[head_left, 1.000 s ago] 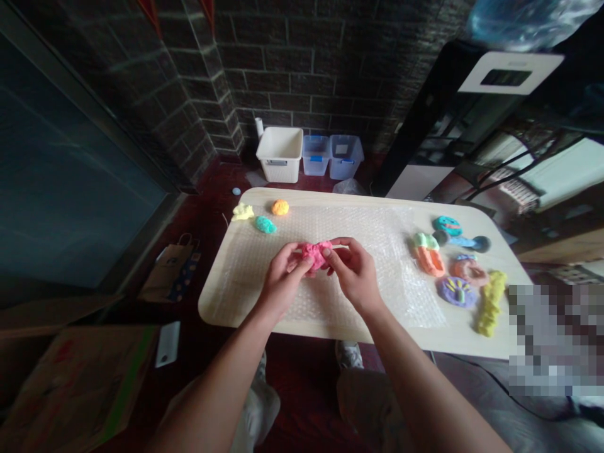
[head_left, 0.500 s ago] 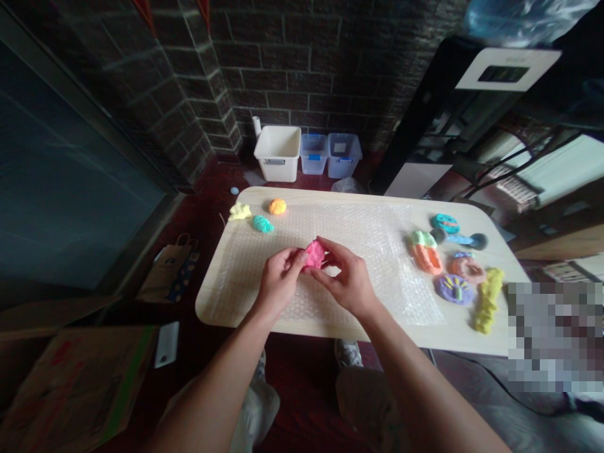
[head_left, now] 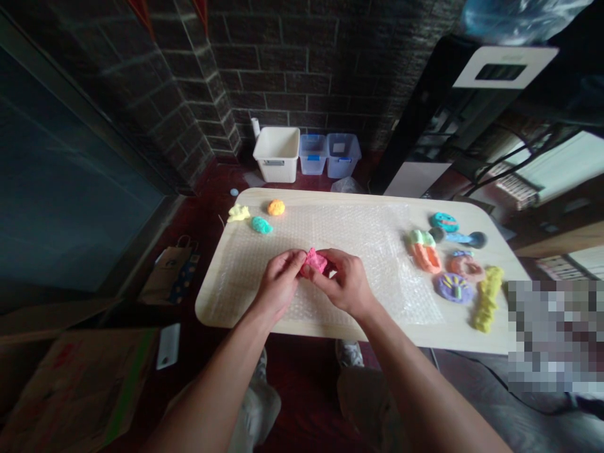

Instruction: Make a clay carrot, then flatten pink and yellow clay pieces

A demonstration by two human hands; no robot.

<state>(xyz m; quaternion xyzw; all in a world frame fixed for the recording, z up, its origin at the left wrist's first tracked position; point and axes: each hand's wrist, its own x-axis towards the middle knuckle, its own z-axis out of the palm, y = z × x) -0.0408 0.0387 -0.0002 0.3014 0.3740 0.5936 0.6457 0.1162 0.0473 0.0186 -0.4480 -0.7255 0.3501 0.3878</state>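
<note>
Between my two hands, above the bubble wrap [head_left: 368, 233], is a lump of pink modelling clay [head_left: 315, 260] with an uneven, folded surface. My left hand [head_left: 282, 277] pinches its left side between thumb and fingers. On the other side my right hand [head_left: 342, 277] grips it, the thumb pressed on the front and the fingers curled behind. Parts of the clay are hidden by the fingers. Beyond the hands, at the far left of the table, lie a teal clay lump [head_left: 261, 225], an orange one [head_left: 276, 207] and a pale yellow one [head_left: 238, 212].
Several clay shapes stand on the table's right: an orange and green piece [head_left: 426, 253], a purple disc [head_left: 454, 287], a yellow strip [head_left: 489, 299], a blue dumbbell shape [head_left: 462, 238]. A white bin [head_left: 277, 163] stands behind the table [head_left: 221, 251]. A water dispenser [head_left: 425, 126] rises at right.
The pink clay has turned from a flat upright face into a folded, pointed shape. My right thumb has moved up onto its front, and the right fingers have curled in.
</note>
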